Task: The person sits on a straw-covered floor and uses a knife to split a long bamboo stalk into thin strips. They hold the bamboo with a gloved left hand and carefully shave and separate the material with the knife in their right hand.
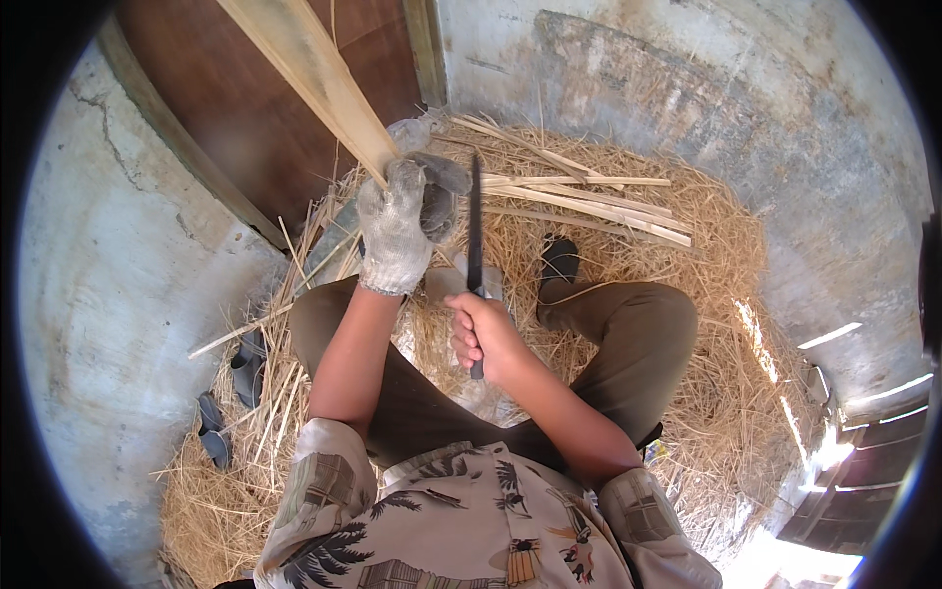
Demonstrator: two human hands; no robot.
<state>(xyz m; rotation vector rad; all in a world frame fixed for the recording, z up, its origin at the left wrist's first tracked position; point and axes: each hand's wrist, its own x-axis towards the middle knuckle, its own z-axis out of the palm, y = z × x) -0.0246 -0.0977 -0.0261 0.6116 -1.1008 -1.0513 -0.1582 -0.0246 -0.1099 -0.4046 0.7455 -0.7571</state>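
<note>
My left hand (397,221) wears a pale knit work glove with grey, worn fingers. It is closed around the lower end of a long, pale split bamboo piece (319,83), which slants up and away to the left. In my bare right hand (488,336) is the handle of a knife (475,226). Its long dark blade points away from me, nearly upright in the view, just right of the glove. A small gap shows between the blade and the bamboo.
Cut strips (599,204) lie beyond my right foot on a wide heap of thin shavings (721,255). Dark footwear (214,432) lies by the left wall (108,294). A brown door panel (245,98) stands at the far left; a stained wall (677,88) curves round the right.
</note>
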